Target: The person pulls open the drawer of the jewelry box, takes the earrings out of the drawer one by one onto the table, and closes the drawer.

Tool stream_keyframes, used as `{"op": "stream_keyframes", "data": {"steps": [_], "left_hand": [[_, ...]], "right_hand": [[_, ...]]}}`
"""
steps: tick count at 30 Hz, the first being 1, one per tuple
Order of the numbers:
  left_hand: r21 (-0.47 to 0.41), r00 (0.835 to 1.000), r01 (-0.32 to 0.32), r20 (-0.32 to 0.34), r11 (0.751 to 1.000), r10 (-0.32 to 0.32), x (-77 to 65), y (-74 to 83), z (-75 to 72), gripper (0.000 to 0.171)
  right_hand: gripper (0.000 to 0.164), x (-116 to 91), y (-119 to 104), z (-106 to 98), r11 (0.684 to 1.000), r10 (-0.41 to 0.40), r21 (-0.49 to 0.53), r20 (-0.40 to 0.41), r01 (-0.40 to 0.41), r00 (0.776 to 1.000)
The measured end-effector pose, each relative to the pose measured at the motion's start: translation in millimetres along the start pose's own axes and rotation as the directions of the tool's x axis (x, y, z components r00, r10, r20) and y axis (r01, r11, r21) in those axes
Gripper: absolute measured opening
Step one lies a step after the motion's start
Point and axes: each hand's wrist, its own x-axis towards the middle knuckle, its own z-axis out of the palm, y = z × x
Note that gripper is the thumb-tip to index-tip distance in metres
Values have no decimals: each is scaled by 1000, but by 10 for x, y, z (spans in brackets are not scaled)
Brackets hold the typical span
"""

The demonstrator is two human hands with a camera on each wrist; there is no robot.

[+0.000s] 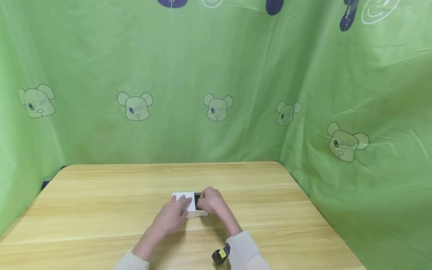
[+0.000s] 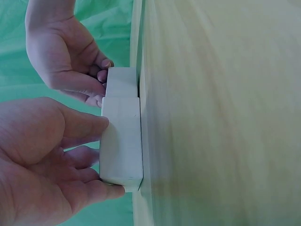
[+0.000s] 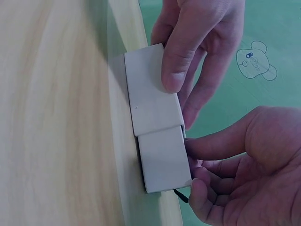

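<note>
A small white box (image 1: pixel 191 214) lies on the table. Its outer sleeve (image 2: pixel 121 141) is slid partway off a white inner tray (image 3: pixel 165 162), which sticks out to the right in the head view. My left hand (image 1: pixel 173 215) grips the sleeve, thumb along the near side and fingers spread over the top. Above the tray's dark interior is my right hand (image 1: pixel 210 201), its fingers bent down at the opening; I cannot tell what they hold. Beside the tray's outer end, a thin black strip (image 3: pixel 181 196) shows close to the right fingers.
The wooden table (image 1: pixel 101 210) stretches around the box, its far edge meeting a green curtain (image 1: pixel 175 135) printed with bear heads. The curtain also hangs at both sides. A black device with a yellow mark (image 1: pixel 220 256) is worn at the right sleeve.
</note>
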Motion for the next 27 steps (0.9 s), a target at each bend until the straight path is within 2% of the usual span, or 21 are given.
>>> {"op": "stream_keyframes", "data": {"steps": [13, 19, 23, 27], "left_hand": [[-1, 1000, -4, 2, 1000, 4, -1, 4, -6, 41], [5, 1000, -14, -5, 1000, 14, -9, 2, -3, 41], [1, 1000, -13, -7, 1000, 13, -14, 2, -2, 42], [0, 1000, -8, -7, 1000, 8, -15, 6, -6, 42]], "right_hand": [[35, -18, 14, -68, 999, -13, 50, -31, 15, 999], [6, -26, -7, -106, 987, -39, 151, -82, 51, 996], [8, -28, -15, -120, 973, -34, 221, -135, 64, 990], [9, -30, -17, -151, 967, -37, 244, -171, 78, 985]]}}
